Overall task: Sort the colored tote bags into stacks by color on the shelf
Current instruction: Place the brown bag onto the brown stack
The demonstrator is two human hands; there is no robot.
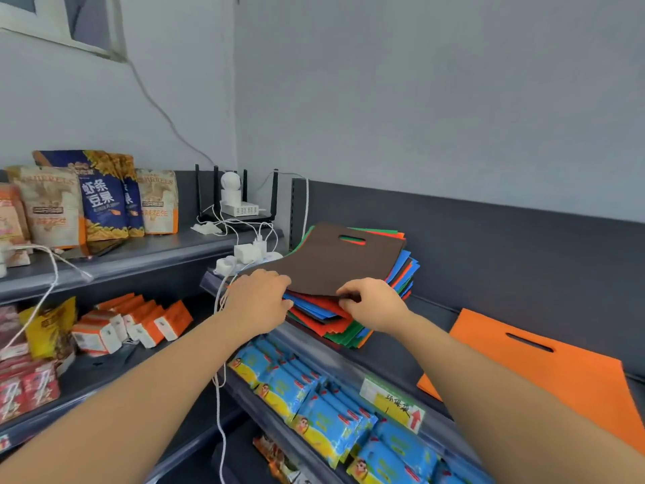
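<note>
Blue snack bag: "虾条豆果" is printed in large white characters; the smaller print beneath cannot be read.
Second blue snack bag: only part of a character like "果" is seen, the rest being covered.
Left beige pouch: "SQUIRRELS" is arched across the top, its first letters faint; the orange band is blurred.
Right beige pouch: the same arched word is partly made out.
Shelf tag: "环保袋" is handwritten on yellow, with a red upward arrow printed beside it; the tag is fixed to the front rail of the shelf.
Blue packets: no print can be read.
</note>
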